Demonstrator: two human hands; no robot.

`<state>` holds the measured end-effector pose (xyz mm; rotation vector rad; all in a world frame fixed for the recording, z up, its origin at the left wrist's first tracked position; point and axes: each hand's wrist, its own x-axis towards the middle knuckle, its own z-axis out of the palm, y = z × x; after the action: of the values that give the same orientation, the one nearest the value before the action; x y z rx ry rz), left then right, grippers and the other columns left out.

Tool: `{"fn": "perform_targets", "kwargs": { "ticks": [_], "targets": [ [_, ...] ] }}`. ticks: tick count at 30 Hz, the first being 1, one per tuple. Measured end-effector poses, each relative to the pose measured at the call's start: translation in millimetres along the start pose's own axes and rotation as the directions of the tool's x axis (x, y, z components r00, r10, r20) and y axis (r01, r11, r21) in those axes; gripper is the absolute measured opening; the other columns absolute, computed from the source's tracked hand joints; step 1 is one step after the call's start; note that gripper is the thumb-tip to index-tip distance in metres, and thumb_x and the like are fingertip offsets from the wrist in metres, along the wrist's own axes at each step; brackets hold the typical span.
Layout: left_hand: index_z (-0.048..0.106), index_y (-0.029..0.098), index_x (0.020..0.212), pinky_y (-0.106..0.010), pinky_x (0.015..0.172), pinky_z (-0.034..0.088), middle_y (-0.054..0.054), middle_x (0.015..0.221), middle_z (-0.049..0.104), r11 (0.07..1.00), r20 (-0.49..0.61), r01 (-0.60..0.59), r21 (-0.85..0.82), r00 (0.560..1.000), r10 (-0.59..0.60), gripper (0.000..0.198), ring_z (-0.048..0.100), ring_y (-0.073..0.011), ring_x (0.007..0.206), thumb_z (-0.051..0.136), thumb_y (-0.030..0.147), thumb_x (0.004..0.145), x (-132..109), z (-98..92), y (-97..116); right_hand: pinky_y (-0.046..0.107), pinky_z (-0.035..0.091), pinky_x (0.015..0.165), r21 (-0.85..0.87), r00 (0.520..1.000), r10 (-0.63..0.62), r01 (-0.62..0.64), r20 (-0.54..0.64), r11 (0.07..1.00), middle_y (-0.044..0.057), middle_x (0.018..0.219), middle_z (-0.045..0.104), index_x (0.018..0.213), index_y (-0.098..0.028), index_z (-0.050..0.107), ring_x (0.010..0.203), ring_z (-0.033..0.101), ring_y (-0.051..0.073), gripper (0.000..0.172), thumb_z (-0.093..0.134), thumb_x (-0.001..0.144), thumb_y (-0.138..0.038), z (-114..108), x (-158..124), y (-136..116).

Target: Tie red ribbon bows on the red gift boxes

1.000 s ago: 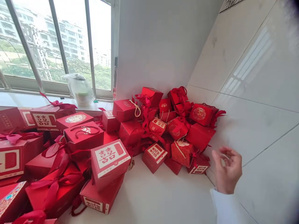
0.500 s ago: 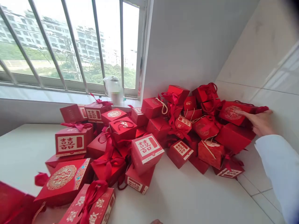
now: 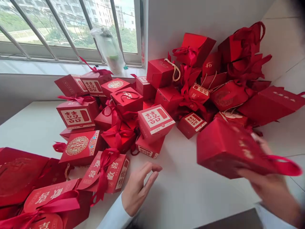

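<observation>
Right hand (image 3: 269, 187): holding a red cardboard gift bag (image 3: 228, 152) above the counter, supporting it from below, with its red ribbon handle (image 3: 286, 165) trailing right. Left hand (image 3: 138, 189): empty, fingers loosely apart, just beside a red rectangular gift box with a ribbon bow (image 3: 116, 175). A heap of red paper gift boxes (image 3: 169, 98) lies on the white counter (image 3: 181, 178).

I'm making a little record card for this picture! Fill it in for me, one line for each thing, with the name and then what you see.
Left hand: open, holding nothing, beside a ribbon-tied red box
Right hand: holding a red gift box with a ribbon loop
Heap: red gift boxes on a white counter
Window: metal bars, clear plastic bag on the sill
</observation>
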<state>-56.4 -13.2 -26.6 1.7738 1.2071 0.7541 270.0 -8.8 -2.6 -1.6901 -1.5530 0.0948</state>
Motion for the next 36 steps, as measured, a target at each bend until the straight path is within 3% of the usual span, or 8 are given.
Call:
{"fn": "perform_targets", "kwargs": {
  "ticks": [3, 7, 11, 14, 23, 30, 33, 36],
  "targets": [
    [0.060, 0.021, 0.101, -0.029, 0.082, 0.047, -0.007, 0.098, 0.065, 1.000, -0.042, 0.007, 0.002, 0.999, -0.007, 0.025, 0.060, -0.0192, 0.091, 0.042, 0.036, 0.093, -7, 3.6, -5, 0.040, 0.056, 0.082, 0.421, 0.949, 0.082, -0.212, 0.305, 0.882, 0.014, 0.139, 0.045, 0.142, -0.028, 0.029, 0.113, 0.058, 0.030, 0.088, 0.073, 0.069, -0.052, 41, -57, -21],
    [0.052, 0.020, 0.118, -0.034, 0.085, 0.047, -0.010, 0.114, 0.059, 1.000, -0.104, 0.004, -0.026, 0.995, -0.007, 0.034, 0.056, -0.0225, 0.103, 0.047, 0.039, 0.091, -22, 13.1, -6, 0.046, 0.042, 0.103, 0.570, 0.898, 0.119, -0.366, 0.423, 0.736, 0.015, 0.147, 0.033, 0.144, -0.025, 0.021, 0.133, 0.038, 0.033, 0.105, 0.082, 0.060, -0.046, 83, -109, -49],
    [0.046, 0.020, 0.122, -0.036, 0.085, 0.046, -0.012, 0.119, 0.053, 1.000, -0.108, -0.024, -0.016, 0.994, 0.022, 0.041, 0.052, -0.0244, 0.109, 0.054, 0.040, 0.087, -28, 19.2, 1, 0.054, 0.031, 0.109, 0.709, 0.866, 0.020, -0.422, 0.499, 0.565, 0.012, 0.154, 0.016, 0.146, -0.034, -0.002, 0.140, 0.023, 0.032, 0.127, 0.081, 0.054, -0.059, 80, -115, -51],
    [0.044, 0.021, 0.124, -0.037, 0.090, 0.045, -0.012, 0.124, 0.050, 0.998, -0.072, -0.040, 0.050, 0.996, 0.044, 0.047, 0.049, -0.0249, 0.114, 0.062, 0.035, 0.083, -26, 20.3, 4, 0.058, 0.026, 0.110, 0.729, 0.855, 0.018, -0.452, 0.518, 0.513, 0.011, 0.150, 0.026, 0.146, -0.034, 0.006, 0.138, 0.027, 0.034, 0.116, 0.070, 0.057, -0.072, 67, -104, -34],
    [0.041, 0.031, 0.131, -0.031, 0.090, 0.047, -0.007, 0.129, 0.049, 0.972, -0.029, 0.105, -0.211, 0.993, -0.114, 0.039, 0.053, -0.0192, 0.113, 0.050, 0.028, 0.093, -26, 26.0, -5, 0.054, 0.030, 0.109, 0.523, 0.738, -0.119, -0.345, 0.664, 0.779, 0.016, 0.150, 0.026, 0.148, -0.029, -0.005, 0.137, 0.029, 0.033, 0.135, 0.086, 0.051, -0.050, 66, -94, -11],
    [0.043, 0.027, 0.128, -0.026, 0.077, 0.051, -0.010, 0.128, 0.052, 0.765, -0.008, 0.248, -0.594, 0.949, -0.314, 0.038, 0.059, -0.0206, 0.107, 0.048, 0.038, 0.093, -24, 47.4, -2, 0.050, 0.048, 0.096, 0.525, 0.912, -0.052, -0.187, 0.408, 0.830, 0.015, 0.143, 0.031, 0.146, -0.031, -0.010, 0.129, 0.041, 0.031, 0.126, 0.081, 0.060, -0.027, 60, -98, -48],
    [0.053, 0.022, 0.119, -0.030, 0.083, 0.050, -0.011, 0.124, 0.056, 0.728, 0.028, 0.286, -0.623, 0.938, -0.345, 0.034, 0.059, -0.0228, 0.107, 0.051, 0.041, 0.090, -22, 53.3, -4, 0.048, 0.053, 0.089, 0.420, 0.919, -0.096, -0.081, 0.383, 0.904, 0.015, 0.141, 0.036, 0.148, -0.032, -0.004, 0.127, 0.042, 0.031, 0.119, 0.080, 0.065, -0.022, 40, -84, -65],
    [0.063, 0.019, 0.104, -0.031, 0.098, 0.041, -0.009, 0.118, 0.060, 0.835, -0.141, 0.231, -0.499, 0.930, -0.341, 0.029, 0.052, -0.0235, 0.116, 0.053, 0.041, 0.089, -22, 50.8, -9, 0.054, 0.049, 0.093, 0.304, 0.882, -0.175, 0.039, 0.438, 0.952, 0.014, 0.143, 0.035, 0.149, -0.032, 0.000, 0.126, 0.043, 0.033, 0.120, 0.082, 0.062, -0.022, 35, -74, -72]
  ]
}}
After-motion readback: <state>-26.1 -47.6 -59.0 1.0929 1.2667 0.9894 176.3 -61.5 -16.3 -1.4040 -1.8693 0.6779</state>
